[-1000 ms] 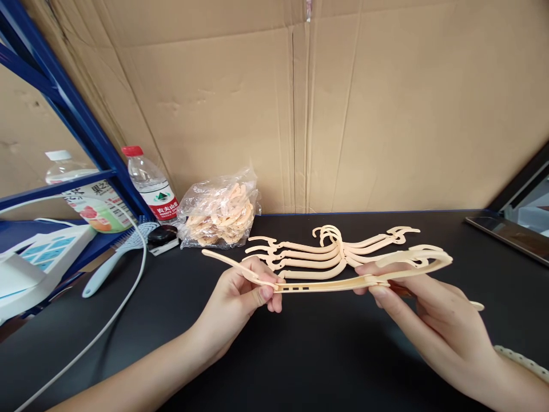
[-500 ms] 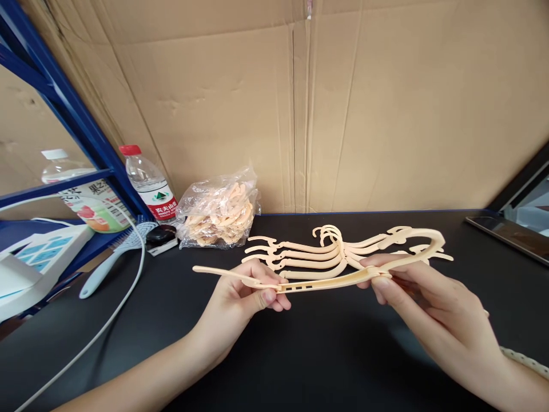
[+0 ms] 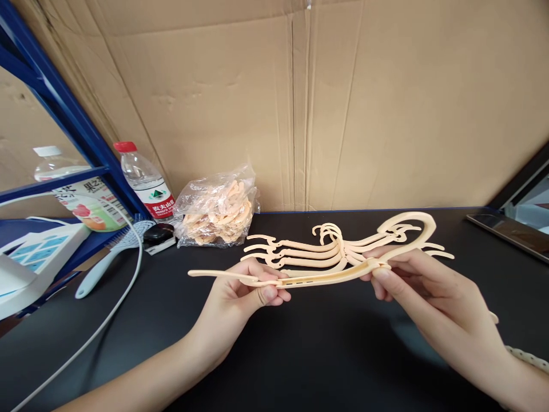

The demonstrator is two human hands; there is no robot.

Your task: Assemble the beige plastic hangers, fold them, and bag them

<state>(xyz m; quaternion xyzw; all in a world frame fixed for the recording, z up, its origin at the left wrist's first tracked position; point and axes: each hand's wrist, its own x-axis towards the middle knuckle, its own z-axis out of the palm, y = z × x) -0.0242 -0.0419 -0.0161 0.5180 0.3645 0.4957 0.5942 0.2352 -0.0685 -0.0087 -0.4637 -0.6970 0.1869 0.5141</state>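
Observation:
Both hands hold one beige plastic folding clothes hanger above the black table. My left hand pinches it at a joint, and a thin end piece sticks out to the left. At the hanger's centre joint, below its curved hook, my right hand grips with thumb and fingers. Part of the far arm is hidden by the right hand; a small beige tip shows beyond it. Behind the hands, several similar hangers lie in a row on the table, their hooks together and partly covered.
A clear plastic bag of beige hanger parts stands at the back beside a red-capped water bottle. To the left are a light-blue hairbrush, a white cable and a blue rack. A phone-like dark slab lies at right.
The held hanger has tilted slightly, its hook rising and shifting left, and its slots show more narrowly. Both hands keep their grip. The whole view has shifted a little.

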